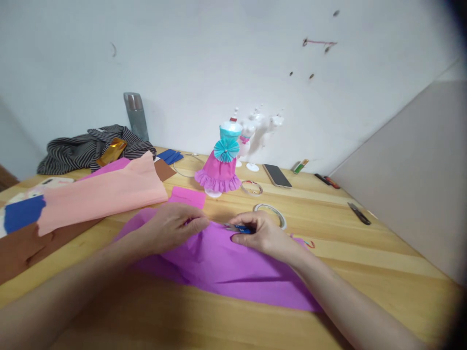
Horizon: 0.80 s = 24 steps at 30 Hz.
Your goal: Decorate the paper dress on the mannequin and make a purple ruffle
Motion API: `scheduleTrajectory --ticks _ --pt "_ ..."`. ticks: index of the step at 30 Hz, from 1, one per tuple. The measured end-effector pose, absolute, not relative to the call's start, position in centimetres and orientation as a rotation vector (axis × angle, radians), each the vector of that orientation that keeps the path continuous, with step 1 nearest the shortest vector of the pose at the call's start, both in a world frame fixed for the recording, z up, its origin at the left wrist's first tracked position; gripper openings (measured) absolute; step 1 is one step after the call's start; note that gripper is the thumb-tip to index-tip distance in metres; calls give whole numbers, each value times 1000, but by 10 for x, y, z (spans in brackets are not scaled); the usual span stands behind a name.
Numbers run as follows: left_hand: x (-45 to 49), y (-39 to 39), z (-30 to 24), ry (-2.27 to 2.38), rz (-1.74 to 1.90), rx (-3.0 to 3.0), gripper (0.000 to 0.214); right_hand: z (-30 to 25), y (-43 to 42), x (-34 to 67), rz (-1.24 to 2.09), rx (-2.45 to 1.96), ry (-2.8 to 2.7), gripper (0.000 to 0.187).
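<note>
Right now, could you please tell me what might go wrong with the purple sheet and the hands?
The blue tool in the right hand points towards the left hand, so a slip might nick a finger. The purple sheet is creased, so any cut could run crooked.

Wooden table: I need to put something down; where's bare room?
Between the white tape roll and dark-handled tool, and nearer the camera than the purple crepe paper. The left is crowded with peach paper and striped cloth.

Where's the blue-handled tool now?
Head view, below centre, slightly right: blue-handled tool in the right hand, tip at the far edge of the purple sheet.
</note>
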<state>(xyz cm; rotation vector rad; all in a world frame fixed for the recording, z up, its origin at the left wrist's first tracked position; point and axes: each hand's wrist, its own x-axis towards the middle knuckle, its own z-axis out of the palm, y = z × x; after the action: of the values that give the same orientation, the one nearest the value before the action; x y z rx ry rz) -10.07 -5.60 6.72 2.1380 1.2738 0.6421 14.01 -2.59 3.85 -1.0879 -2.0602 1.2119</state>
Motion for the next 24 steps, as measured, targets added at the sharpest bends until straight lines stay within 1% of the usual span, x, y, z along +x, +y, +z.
scheduleTrajectory --ticks 3,8,13,17,19,21,24 --pt "-111 -49 75 1256 526 2195 34 42 -26 143 1234 -1116 -2070 16" --pt "-125 -42 89 1259 294 2228 17 46 -24 146 1229 -1127 -2084 16" --pt "-127 -37 111 1338 146 2194 13 51 -23 147 1184 -1162 -2115 15" --pt "-125 -36 122 1346 49 2207 12 56 -25 144 1133 -1160 -2130 12" --pt "-124 -37 122 1372 54 2250 10 58 -26 143 1125 -1158 -2131 14" --pt "-122 -39 121 1436 141 2314 9 59 -26 142 1123 -1161 -2136 16" --pt "-115 -40 116 1423 304 2354 9 59 -26 142 1097 -1167 -2152 12"
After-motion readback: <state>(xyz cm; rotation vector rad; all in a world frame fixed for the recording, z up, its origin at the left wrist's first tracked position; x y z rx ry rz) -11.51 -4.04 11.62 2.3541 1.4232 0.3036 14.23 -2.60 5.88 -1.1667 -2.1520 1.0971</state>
